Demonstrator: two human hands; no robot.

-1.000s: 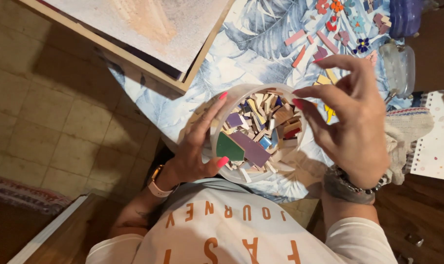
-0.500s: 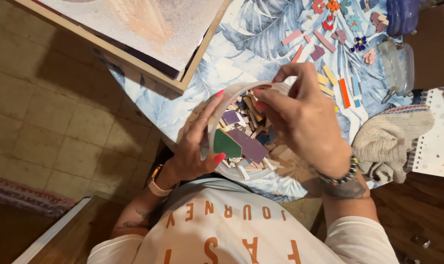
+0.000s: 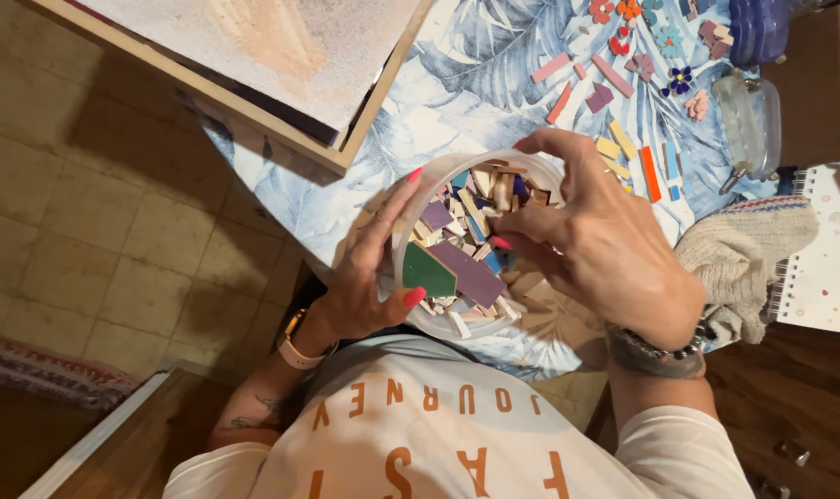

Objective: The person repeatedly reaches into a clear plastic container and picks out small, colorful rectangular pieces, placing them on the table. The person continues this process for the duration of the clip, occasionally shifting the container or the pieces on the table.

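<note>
Head view, looking down. The left hand (image 3: 369, 268) cups the outer wall of a round translucent plastic tub (image 3: 540, 171), its fingers (image 3: 397, 199) spread along the rim and its thumb hooked over the near edge, so the tub is gripped from the side. The right hand (image 3: 600, 245) reaches into the tub from the opposite side; its fingers (image 3: 545, 148) are curled down among the mosaic tile pieces (image 3: 475, 208), but whether they pinch a piece cannot be told. Just under these fingers lie a large purple tile (image 3: 466, 271) and a green tile (image 3: 426, 273). The tub rests over a desk covered by a blue leaf-print cloth (image 3: 475, 74). Beyond the right fingers, loose coloured tile strips (image 3: 649, 173) and small flower-shaped pieces (image 3: 676, 81) lie scattered on the cloth. Beside the right wrist lies a knitted cloth (image 3: 743, 245), with a spiral notebook (image 3: 831, 249) just past it. Beyond the left fingers sits a wooden-framed board (image 3: 281, 46).
</note>
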